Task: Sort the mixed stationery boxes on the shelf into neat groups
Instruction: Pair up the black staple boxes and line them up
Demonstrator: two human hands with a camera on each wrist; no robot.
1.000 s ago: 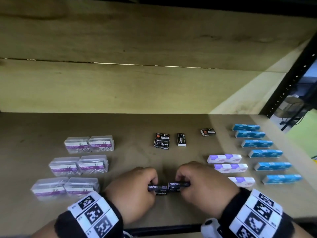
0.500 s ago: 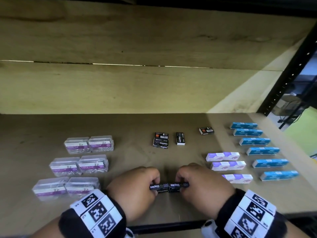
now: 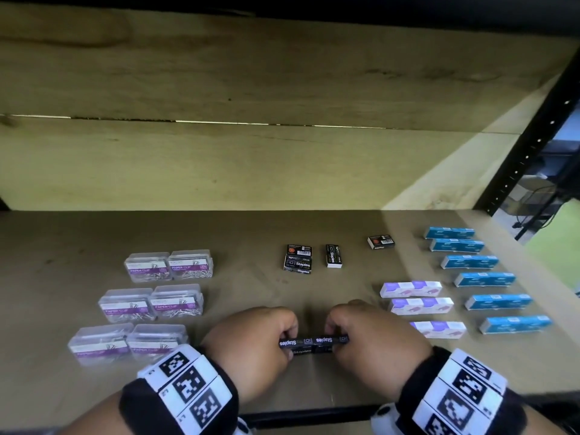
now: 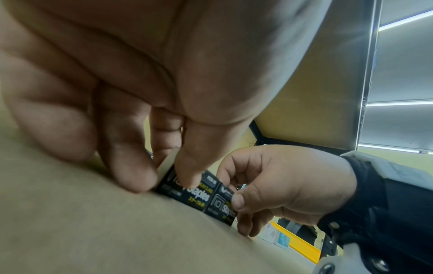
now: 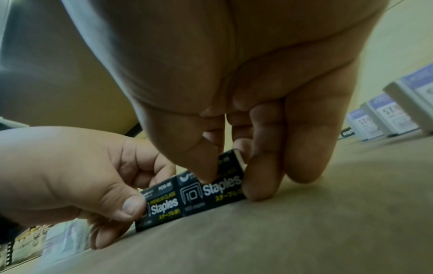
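Two black staples boxes lie end to end on the brown shelf [image 3: 238,233], near its front edge. My left hand [image 3: 284,340] pinches the left box [image 3: 293,343] between thumb and fingers. My right hand [image 3: 340,339] pinches the right box [image 3: 329,340] the same way. In the left wrist view my thumb presses the left box [image 4: 196,192] while the right box [image 4: 225,205] abuts it. In the right wrist view the right box [image 5: 218,187] and the left box [image 5: 164,205] stand on edge on the shelf, touching.
Clear paper-clip boxes [image 3: 150,302] sit in pairs at the left. More black staples boxes [image 3: 298,262] lie mid-shelf, one [image 3: 380,242] apart to the right. White-purple boxes [image 3: 414,306] and a column of blue boxes [image 3: 483,279] fill the right. A black upright post [image 3: 533,146] borders the right side.
The two held boxes, slightly offset a second ago, now lie in one straight line. Both hands keep their grip and have barely moved.
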